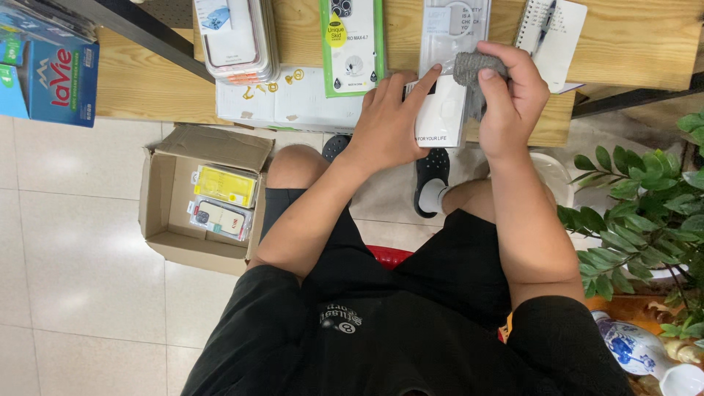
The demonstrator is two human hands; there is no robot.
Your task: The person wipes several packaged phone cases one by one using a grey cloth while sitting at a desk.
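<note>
My left hand (392, 117) presses flat on a clear and white phone-case package (446, 110) that lies at the near edge of the wooden table (631, 44), fingers spread over its lower part. My right hand (513, 95) is closed on a crumpled grey cloth (473, 70) and holds it against the package's upper right. Part of the package is hidden under both hands.
On the table lie a green-edged case package (352, 44), a stack of clear cases (235, 37), a white sheet (293, 99) and a notebook with a pen (550, 29). An open cardboard box (205, 198) with packaged cases stands on the floor at left. A leafy plant (645, 213) is at right.
</note>
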